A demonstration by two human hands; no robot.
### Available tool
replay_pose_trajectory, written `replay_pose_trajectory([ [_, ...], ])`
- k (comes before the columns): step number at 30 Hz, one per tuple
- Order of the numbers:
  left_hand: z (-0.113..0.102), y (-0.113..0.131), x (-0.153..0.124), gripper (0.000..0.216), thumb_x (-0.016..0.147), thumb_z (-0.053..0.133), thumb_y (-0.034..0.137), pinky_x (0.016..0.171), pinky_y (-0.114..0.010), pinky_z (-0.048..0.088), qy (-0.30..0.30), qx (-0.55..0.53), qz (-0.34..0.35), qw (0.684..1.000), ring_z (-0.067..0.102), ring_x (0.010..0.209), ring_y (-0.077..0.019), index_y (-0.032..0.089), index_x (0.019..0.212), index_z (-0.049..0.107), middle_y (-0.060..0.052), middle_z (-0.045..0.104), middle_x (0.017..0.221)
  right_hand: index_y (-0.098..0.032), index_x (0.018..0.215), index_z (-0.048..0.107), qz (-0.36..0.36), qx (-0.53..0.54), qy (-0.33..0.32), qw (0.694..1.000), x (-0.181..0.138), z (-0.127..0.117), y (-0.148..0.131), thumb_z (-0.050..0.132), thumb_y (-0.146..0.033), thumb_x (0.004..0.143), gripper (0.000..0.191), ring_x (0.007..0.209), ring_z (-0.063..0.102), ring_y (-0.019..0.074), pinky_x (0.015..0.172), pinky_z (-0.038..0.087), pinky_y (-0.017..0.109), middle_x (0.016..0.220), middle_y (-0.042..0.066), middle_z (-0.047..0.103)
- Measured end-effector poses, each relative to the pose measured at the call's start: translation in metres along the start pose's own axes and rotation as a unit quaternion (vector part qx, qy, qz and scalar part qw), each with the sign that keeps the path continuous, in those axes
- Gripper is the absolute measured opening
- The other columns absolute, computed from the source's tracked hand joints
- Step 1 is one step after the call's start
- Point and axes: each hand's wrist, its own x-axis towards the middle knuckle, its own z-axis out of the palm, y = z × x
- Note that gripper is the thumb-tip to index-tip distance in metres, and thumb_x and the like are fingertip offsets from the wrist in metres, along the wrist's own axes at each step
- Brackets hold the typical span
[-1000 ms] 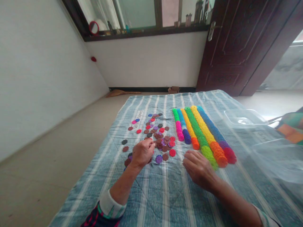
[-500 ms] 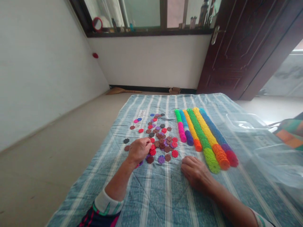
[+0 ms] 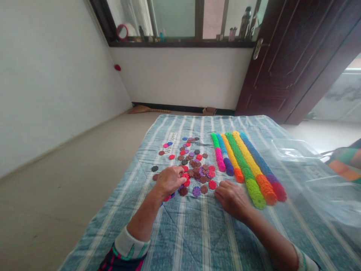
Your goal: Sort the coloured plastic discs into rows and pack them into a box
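Indoors, loose discs [image 3: 197, 169] on striped cloth [image 3: 203, 233]

Head-high, forward-down over striped cloth [image 3: 197, 233]

Soft daylight from the window [image 3: 180, 19] and the doorway on the right, bright and even. Shadows faint. Glare on the clear plastic sheet [image 3: 316, 177]. Wide-angle lens bends the walls and door [image 3: 293, 56] at the edges; far details soft.
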Motion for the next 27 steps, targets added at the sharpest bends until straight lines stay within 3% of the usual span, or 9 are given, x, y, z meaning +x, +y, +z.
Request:
replay_pose_trajectory([
  [7,0.011,0.003,0.003,0.019,0.079,0.057,0.036,0.073,-0.029,0.040,0.025,0.067,0.034,0.997,0.059,0.086,-0.0208,0.019,0.082,0.066,-0.007,0.066,0.087,-0.019,0.065,0.057,0.016,-0.018,0.027,0.999,0.004,0.009,-0.001,0.057,-0.014,0.086,0.022,0.067,0.048,0.0142,0.062,0.029,0.028,0.067,0.000,0.055],
  [13,0.012,0.005,0.003,0.019,0.081,0.056,0.034,0.072,-0.030,0.039,0.013,0.068,0.025,0.997,0.058,0.084,-0.0212,0.020,0.083,0.068,-0.007,0.064,0.086,-0.018,0.063,0.056,0.004,-0.009,0.055,0.998,0.002,0.009,-0.002,0.056,-0.013,0.087,0.024,0.066,0.046,0.0148,0.061,0.030,0.029,0.066,0.000,0.054],
  [27,0.014,-0.003,0.007,0.013,0.076,0.056,0.025,0.073,-0.027,0.040,0.017,0.027,0.034,0.999,0.058,0.082,-0.0179,0.018,0.081,0.066,-0.005,0.064,0.085,-0.019,0.065,0.056,0.007,0.003,0.048,0.999,0.000,0.009,0.001,0.054,-0.013,0.088,0.024,0.067,0.045,0.0146,0.062,0.030,0.028,0.067,0.001,0.054],
])
